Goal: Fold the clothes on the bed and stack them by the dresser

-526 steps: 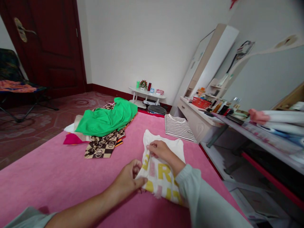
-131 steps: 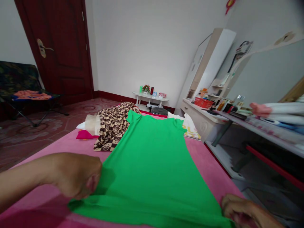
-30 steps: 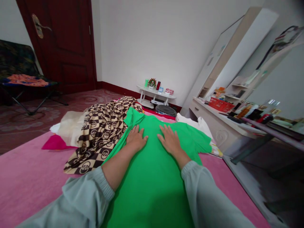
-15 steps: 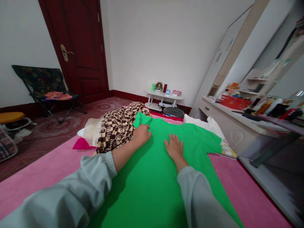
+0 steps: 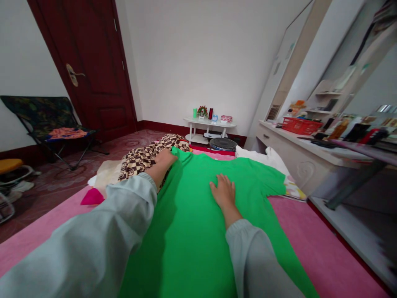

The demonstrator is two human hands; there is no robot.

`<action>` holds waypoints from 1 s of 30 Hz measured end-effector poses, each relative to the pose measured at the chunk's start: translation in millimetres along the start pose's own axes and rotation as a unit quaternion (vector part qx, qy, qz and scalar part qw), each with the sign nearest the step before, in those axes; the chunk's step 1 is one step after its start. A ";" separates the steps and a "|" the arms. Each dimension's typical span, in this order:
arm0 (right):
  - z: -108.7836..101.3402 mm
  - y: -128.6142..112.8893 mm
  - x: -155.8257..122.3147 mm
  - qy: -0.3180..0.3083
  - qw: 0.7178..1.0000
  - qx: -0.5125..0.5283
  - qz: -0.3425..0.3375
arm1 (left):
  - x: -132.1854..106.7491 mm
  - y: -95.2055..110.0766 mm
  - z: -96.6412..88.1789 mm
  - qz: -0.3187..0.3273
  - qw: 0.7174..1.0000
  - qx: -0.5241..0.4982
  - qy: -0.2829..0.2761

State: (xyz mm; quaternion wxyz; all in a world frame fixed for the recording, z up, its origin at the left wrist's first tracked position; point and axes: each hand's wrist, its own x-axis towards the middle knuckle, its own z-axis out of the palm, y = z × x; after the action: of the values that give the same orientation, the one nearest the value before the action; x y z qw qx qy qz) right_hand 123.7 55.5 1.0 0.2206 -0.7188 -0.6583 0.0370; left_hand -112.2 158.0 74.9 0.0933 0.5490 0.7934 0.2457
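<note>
A green T-shirt (image 5: pixel 198 223) lies spread flat on the pink bed cover (image 5: pixel 322 248). My right hand (image 5: pixel 223 193) rests palm down on the shirt's chest, fingers stretched out. My left hand (image 5: pixel 164 158) reaches to the shirt's far left sleeve, where its fingers close on the green fabric at the edge. Both arms wear pale grey sleeves.
A brown checkered garment (image 5: pixel 141 159) and other clothes lie heaped left of the shirt. Folded white clothing (image 5: pixel 273 159) sits at the far right. A dresser (image 5: pixel 297 161) with a red basket (image 5: pixel 299 125) flanks the bed. Beyond stand a small white table (image 5: pixel 209 126), a folding chair (image 5: pixel 46 120) and a door.
My left hand has slid further out to the shirt's left sleeve and closed on it. My right hand stays flat on the chest, a little lower.
</note>
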 end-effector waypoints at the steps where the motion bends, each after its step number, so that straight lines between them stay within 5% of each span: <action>1: -1.0 -0.1 -0.2 -0.001 1.000 0.004 0.000 | 1.7 -1.4 -1.2 -0.002 1.000 -0.013 0.001; 8: -3.1 0.9 -1.5 0.010 0.999 0.035 0.000 | 3.8 -12.7 -10.0 0.004 0.994 -0.088 0.060; 12: -0.9 3.2 -0.5 0.018 0.998 0.058 0.001 | -4.1 10.1 -14.2 0.044 0.986 -0.144 0.068; 15: 0.0 6.5 2.6 0.035 0.995 0.097 0.001 | -22.7 49.9 -5.1 0.086 0.974 -0.211 0.005; 19: 2.2 13.6 8.7 0.089 0.961 0.260 0.014 | -62.2 82.9 11.7 0.172 0.921 -0.312 -0.157; 22: 2.7 17.7 11.2 0.121 0.926 0.357 0.022 | -91.8 56.1 7.6 0.225 0.882 -0.314 -0.271; 25: 0.3 18.0 9.6 0.131 0.925 0.354 0.036 | -120.0 -5.9 -16.5 0.252 0.923 -0.154 -0.247; 30: -8.2 7.6 7.7 0.087 0.970 0.219 0.068 | -184.9 -97.0 -79.0 0.285 0.927 0.084 -0.231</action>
State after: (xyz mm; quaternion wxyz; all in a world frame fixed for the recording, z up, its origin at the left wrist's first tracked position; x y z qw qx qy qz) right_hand 134.6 60.5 7.4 0.4259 -0.6966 -0.5621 0.1319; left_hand -155.1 -61.2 72.7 0.1532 0.7991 0.5781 0.0610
